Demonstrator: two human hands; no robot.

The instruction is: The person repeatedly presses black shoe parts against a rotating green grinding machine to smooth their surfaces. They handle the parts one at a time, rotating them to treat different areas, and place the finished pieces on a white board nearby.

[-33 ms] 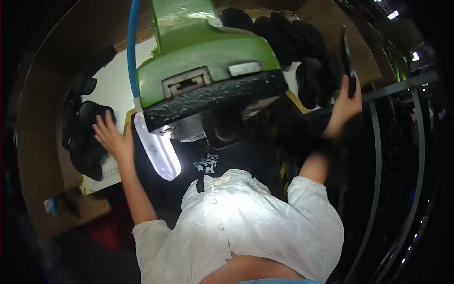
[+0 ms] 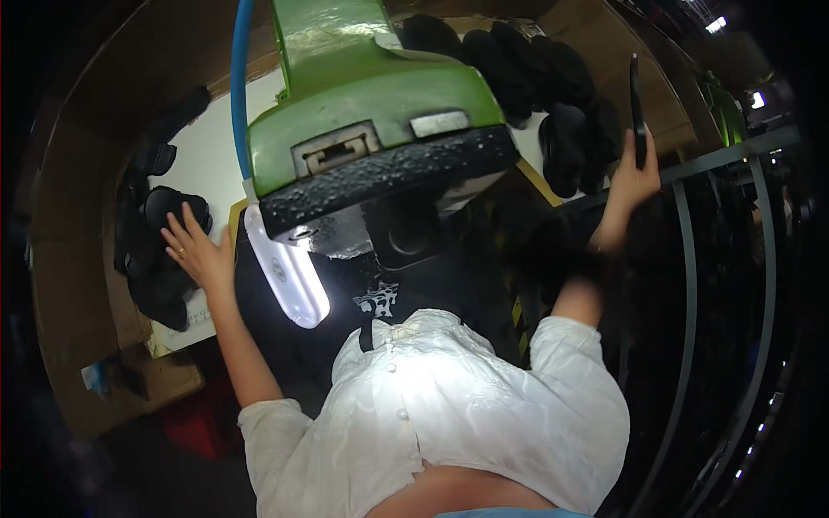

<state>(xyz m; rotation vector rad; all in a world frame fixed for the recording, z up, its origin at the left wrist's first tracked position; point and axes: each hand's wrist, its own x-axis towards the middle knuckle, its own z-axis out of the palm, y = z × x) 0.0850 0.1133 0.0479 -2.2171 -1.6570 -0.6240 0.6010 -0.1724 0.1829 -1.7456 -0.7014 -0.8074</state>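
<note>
Two hands, left hand (image 2: 194,250) on black pieces (image 2: 155,250), right hand (image 2: 635,177) gripping flat black piece (image 2: 637,108)

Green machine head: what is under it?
Under the green machine head hangs a lit white lamp, with a dark work area below. The head covers whatever lies directly beneath it.

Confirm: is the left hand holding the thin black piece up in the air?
No. The right hand holds the thin black piece up; the left hand rests on the pile of black parts.

Left hand (image 2: 194,250) spread on black pieces (image 2: 160,250); right hand (image 2: 633,177) grips thin black piece (image 2: 637,108) (held upright), green machine (image 2: 371,112) between
</note>
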